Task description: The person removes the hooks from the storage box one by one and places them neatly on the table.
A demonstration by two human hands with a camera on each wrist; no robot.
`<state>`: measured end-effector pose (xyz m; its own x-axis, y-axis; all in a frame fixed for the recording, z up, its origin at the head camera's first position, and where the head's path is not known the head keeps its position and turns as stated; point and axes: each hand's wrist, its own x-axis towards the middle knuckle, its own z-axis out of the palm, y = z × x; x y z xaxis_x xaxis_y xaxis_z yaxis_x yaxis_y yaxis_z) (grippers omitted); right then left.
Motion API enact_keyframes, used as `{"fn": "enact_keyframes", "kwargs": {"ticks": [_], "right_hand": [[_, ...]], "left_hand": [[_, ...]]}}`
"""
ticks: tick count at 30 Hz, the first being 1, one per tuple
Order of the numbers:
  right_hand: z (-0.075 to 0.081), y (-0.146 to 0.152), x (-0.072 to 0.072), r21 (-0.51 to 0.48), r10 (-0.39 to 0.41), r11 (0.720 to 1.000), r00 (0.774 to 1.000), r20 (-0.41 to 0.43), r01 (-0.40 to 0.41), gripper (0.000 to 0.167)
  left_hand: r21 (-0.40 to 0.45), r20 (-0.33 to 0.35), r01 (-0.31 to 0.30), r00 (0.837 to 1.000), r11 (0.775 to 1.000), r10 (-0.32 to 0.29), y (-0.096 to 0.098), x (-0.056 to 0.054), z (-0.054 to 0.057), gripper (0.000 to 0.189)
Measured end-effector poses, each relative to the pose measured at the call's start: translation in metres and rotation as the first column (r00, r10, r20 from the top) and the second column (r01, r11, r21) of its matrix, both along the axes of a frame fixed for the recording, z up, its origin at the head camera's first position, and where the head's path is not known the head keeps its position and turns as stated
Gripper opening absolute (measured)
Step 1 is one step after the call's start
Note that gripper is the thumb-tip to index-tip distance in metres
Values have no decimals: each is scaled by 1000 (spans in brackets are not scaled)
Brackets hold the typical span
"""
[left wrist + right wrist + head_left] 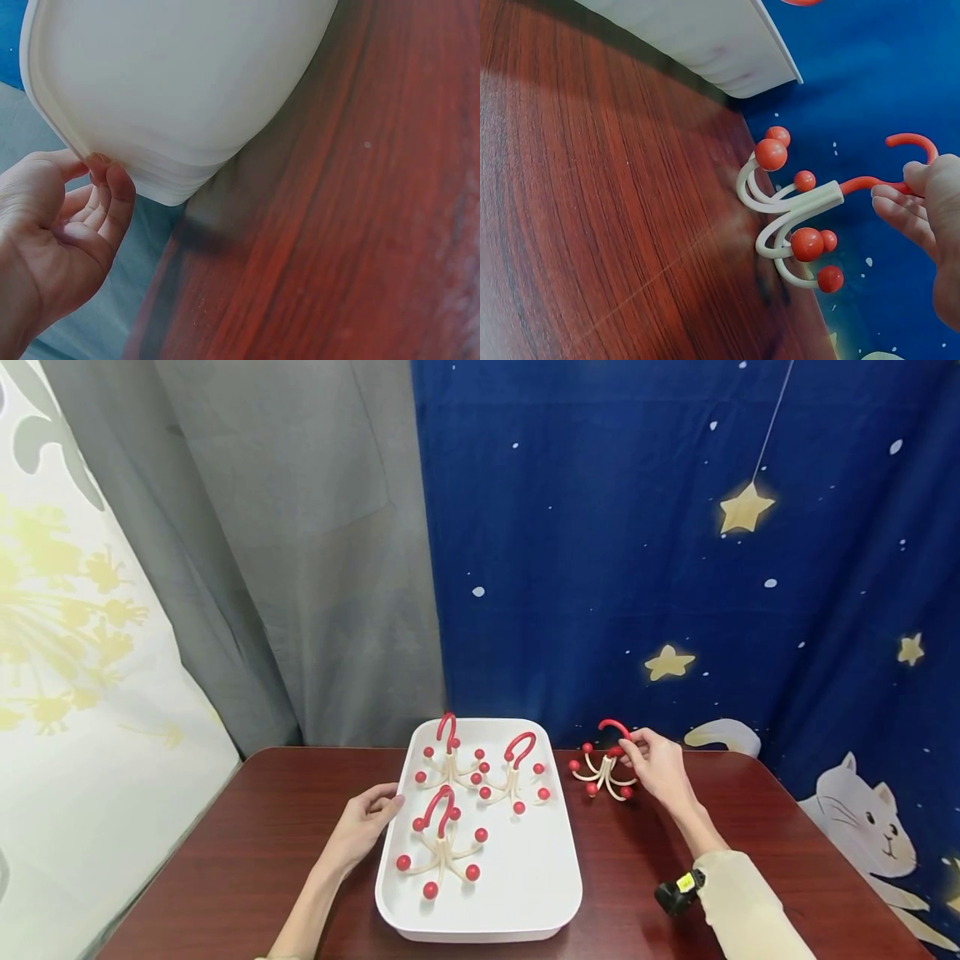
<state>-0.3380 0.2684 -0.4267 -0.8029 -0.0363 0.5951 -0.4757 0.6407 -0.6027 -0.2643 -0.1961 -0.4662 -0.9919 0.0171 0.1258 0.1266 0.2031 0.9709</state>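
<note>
My right hand pinches the red hook of a multi-arm hook hanger. Its cream arms curve outward and end in red balls, and it stands close to the table top right of the white tray. My left hand is at the tray's left side; in the left wrist view its thumb and fingertips pinch the tray's rim. Inside the tray stand three similar hangers, one at back left, one at back right and one at front left, their red hooks upward.
The dark red wooden table ends at a back edge just behind the tray. Beyond it hang a grey curtain and a blue star-patterned curtain. A black device is strapped at my right wrist.
</note>
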Motion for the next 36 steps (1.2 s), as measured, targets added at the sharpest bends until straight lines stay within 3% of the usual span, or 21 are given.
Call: {"fn": "enact_keyframes", "kwargs": {"ticks": [10, 17, 25, 36], "right_hand": [[-1, 2, 0, -18, -31, 999, 997, 73, 32, 16], [0, 5, 3, -53, -6, 998, 992, 126, 13, 23], [6, 5, 5, -64, -11, 998, 996, 93, 17, 24], [26, -1, 15, -52, -35, 998, 999, 3, 35, 20]], "left_hand": [[-12, -4, -3, 1000, 1000, 3, -1, 0, -1, 37], [-20, 19, 6, 1000, 1000, -5, -1, -1, -1, 41], [7, 10, 27, 1000, 1000, -28, -2, -1, -3, 40], [0, -3, 34, 999, 999, -34, -3, -2, -3, 41]]}}
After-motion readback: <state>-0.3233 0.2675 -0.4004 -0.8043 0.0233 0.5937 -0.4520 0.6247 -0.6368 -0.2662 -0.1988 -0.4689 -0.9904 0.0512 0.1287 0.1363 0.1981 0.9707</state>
